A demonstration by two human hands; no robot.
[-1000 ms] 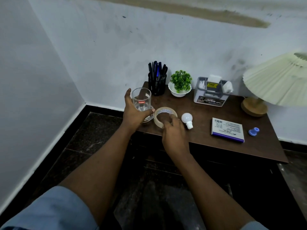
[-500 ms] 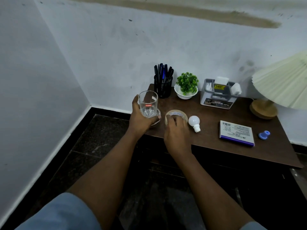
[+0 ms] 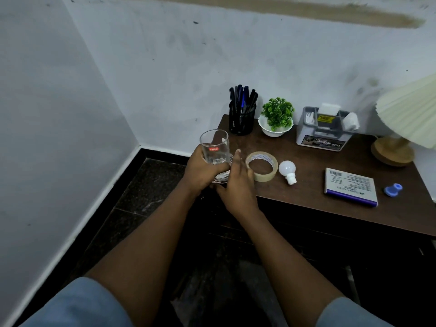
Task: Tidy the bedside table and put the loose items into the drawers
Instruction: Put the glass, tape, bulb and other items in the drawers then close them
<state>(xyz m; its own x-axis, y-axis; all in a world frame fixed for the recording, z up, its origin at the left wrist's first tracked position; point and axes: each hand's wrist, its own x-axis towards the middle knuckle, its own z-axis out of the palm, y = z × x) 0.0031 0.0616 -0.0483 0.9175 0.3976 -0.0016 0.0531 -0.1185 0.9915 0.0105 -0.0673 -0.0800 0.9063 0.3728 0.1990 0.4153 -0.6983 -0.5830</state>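
Note:
My left hand (image 3: 200, 172) grips a clear drinking glass (image 3: 214, 147) with a red label, held upright just above the left front corner of the brown bedside table (image 3: 313, 159). A small clear dish (image 3: 223, 178) sits under the glass. My right hand (image 3: 236, 185) is beside the glass base with fingers extended, touching the dish; nothing is clearly held. A roll of beige tape (image 3: 269, 177) lies flat on the table just right of that hand. A white bulb (image 3: 287, 169), a white-and-purple box (image 3: 349, 186) and a small blue piece (image 3: 392, 190) lie further right.
Along the back stand a black pen holder (image 3: 241, 116), a small plant in a white bowl (image 3: 277, 120), a grey organiser (image 3: 323, 133) and a lamp (image 3: 392, 151) with a pleated shade. The dark drawer front (image 3: 318, 234) is below the tabletop. A wall corner lies left.
My right hand has let go of the tape roll, which now lies flat, and moved left to the base of the glass. The left hand still holds the glass.

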